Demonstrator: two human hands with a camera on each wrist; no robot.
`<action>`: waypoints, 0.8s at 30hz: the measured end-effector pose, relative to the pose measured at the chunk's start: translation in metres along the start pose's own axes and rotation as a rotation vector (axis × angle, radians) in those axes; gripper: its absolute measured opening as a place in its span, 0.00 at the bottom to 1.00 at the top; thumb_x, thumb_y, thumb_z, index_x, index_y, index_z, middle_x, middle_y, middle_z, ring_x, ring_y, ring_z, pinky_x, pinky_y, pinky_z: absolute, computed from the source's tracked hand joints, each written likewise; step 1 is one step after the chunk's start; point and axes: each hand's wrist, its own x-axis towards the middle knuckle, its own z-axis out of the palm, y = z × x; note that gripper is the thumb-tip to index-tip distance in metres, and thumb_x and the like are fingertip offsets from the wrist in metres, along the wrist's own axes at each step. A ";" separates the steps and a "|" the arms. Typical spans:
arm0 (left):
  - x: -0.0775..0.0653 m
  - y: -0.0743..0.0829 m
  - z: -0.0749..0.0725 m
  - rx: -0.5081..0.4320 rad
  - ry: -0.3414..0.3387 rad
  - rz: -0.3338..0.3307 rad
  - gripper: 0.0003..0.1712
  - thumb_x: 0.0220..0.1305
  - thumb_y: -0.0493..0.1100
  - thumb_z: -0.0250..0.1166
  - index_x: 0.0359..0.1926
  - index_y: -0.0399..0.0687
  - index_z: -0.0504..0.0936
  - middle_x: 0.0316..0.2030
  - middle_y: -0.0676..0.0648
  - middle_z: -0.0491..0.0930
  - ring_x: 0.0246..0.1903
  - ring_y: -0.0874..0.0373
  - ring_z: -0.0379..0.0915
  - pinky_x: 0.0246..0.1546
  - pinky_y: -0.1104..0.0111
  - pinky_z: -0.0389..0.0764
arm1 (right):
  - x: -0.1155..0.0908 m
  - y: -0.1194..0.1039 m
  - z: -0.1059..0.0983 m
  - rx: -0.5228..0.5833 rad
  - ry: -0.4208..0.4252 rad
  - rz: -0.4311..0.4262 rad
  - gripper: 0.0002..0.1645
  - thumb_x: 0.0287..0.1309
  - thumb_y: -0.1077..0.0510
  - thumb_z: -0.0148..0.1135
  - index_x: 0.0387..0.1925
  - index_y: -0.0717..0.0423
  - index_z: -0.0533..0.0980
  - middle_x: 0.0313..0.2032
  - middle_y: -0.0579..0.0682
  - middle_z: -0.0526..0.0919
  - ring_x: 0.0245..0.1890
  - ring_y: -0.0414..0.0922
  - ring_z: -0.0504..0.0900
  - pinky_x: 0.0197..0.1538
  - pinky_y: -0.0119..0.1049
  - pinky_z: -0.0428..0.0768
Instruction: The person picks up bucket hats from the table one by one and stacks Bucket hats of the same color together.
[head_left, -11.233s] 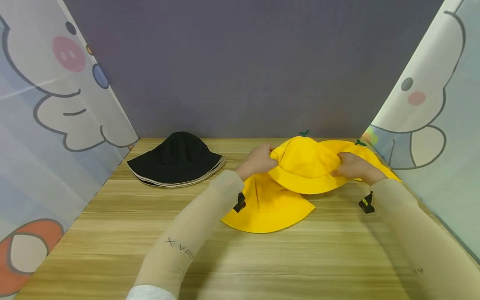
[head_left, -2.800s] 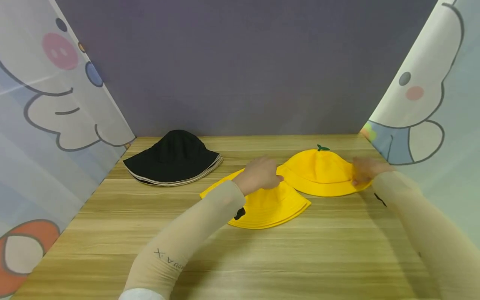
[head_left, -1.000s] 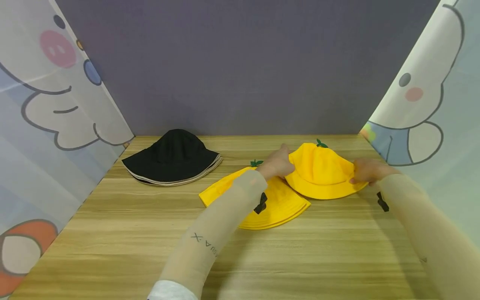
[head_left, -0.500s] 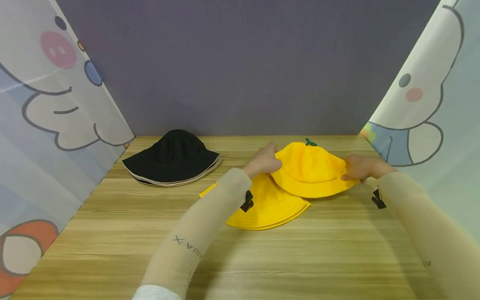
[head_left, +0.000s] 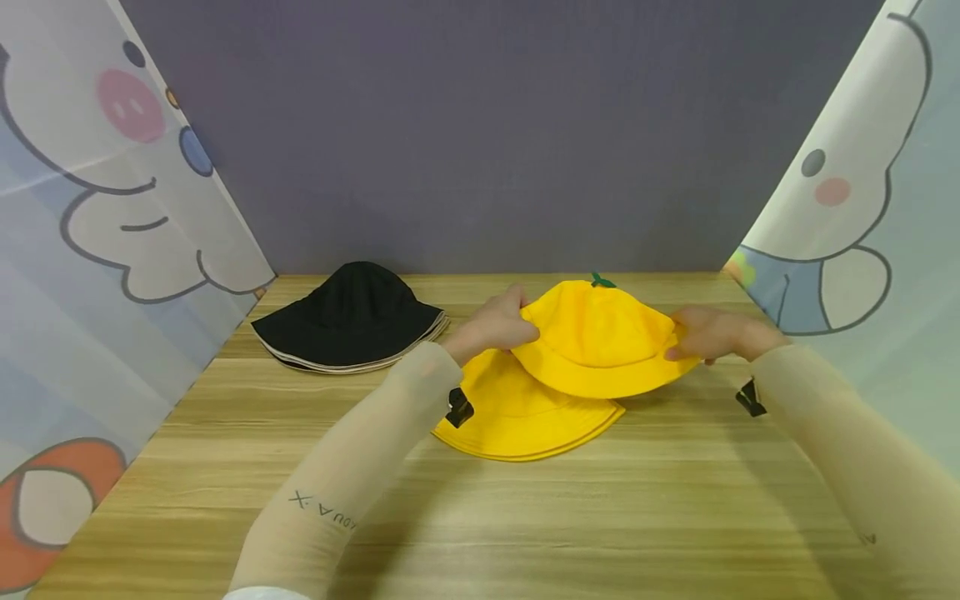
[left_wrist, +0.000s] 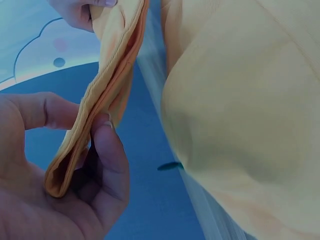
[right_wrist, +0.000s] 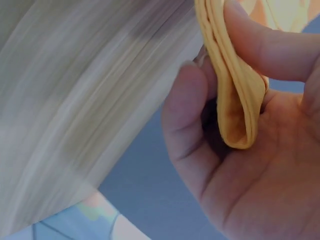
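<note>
Both hands hold one yellow hat [head_left: 600, 342] by its brim, lifted just above the wooden table [head_left: 525, 517]. The left hand [head_left: 491, 325] pinches the brim at the hat's nine o'clock edge; in the left wrist view the folded brim sits between thumb and fingers [left_wrist: 107, 150]. The right hand [head_left: 708, 333] pinches the three o'clock edge the same way — the right wrist view shows the doubled brim clamped between thumb and curled fingers [right_wrist: 190, 125]. The crown points up, with a small green stem [head_left: 597, 279] at its top.

Directly under it, towards six o'clock, lies a stack of yellow hats [head_left: 525, 417] flat on the table; the held hat overlaps its far part. A black hat [head_left: 352, 317] rests well apart at about ten o'clock, near the left cartoon curtain [head_left: 112, 250].

Risks, as a judgement: the grip is only on soft brim fabric at two points, so the crown may sag or dent, and the hat could tilt if one hand drops faster than the other. Lowered off-centre, it would land askew on the stack — or drag the top hat out of line. A loosened pinch on either side would let that edge flop and fold under.
</note>
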 end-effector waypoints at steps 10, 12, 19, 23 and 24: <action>-0.014 -0.028 -0.020 -0.038 -0.019 -0.080 0.18 0.64 0.40 0.63 0.50 0.42 0.66 0.37 0.42 0.68 0.32 0.50 0.69 0.45 0.49 0.81 | 0.000 -0.029 0.006 -0.022 0.008 -0.054 0.31 0.64 0.52 0.68 0.54 0.73 0.70 0.35 0.55 0.74 0.23 0.46 0.76 0.28 0.41 0.81; -0.016 -0.034 -0.023 -0.027 -0.036 -0.104 0.21 0.64 0.42 0.63 0.55 0.43 0.68 0.43 0.43 0.71 0.37 0.49 0.71 0.45 0.51 0.82 | 0.000 -0.034 0.008 -0.013 0.003 -0.067 0.27 0.65 0.51 0.68 0.51 0.70 0.71 0.33 0.53 0.73 0.23 0.46 0.77 0.29 0.41 0.82; -0.031 -0.052 -0.037 -0.005 -0.089 -0.091 0.34 0.64 0.41 0.61 0.71 0.45 0.66 0.59 0.44 0.74 0.46 0.48 0.75 0.39 0.60 0.83 | 0.001 -0.051 0.017 0.040 -0.018 -0.100 0.17 0.63 0.54 0.69 0.42 0.62 0.74 0.27 0.49 0.71 0.19 0.44 0.74 0.27 0.41 0.80; -0.046 -0.062 -0.045 -0.015 -0.112 -0.069 0.34 0.64 0.40 0.61 0.71 0.46 0.67 0.59 0.44 0.73 0.47 0.48 0.75 0.37 0.61 0.84 | 0.001 -0.061 0.024 0.059 -0.026 -0.128 0.17 0.63 0.55 0.70 0.44 0.63 0.75 0.26 0.48 0.71 0.19 0.44 0.74 0.26 0.40 0.80; -0.049 -0.064 -0.047 -0.015 -0.120 -0.068 0.33 0.64 0.41 0.60 0.71 0.45 0.67 0.59 0.44 0.73 0.47 0.48 0.75 0.37 0.61 0.84 | 0.001 -0.064 0.026 0.061 -0.026 -0.134 0.17 0.63 0.55 0.70 0.44 0.63 0.75 0.25 0.48 0.71 0.18 0.44 0.74 0.25 0.39 0.79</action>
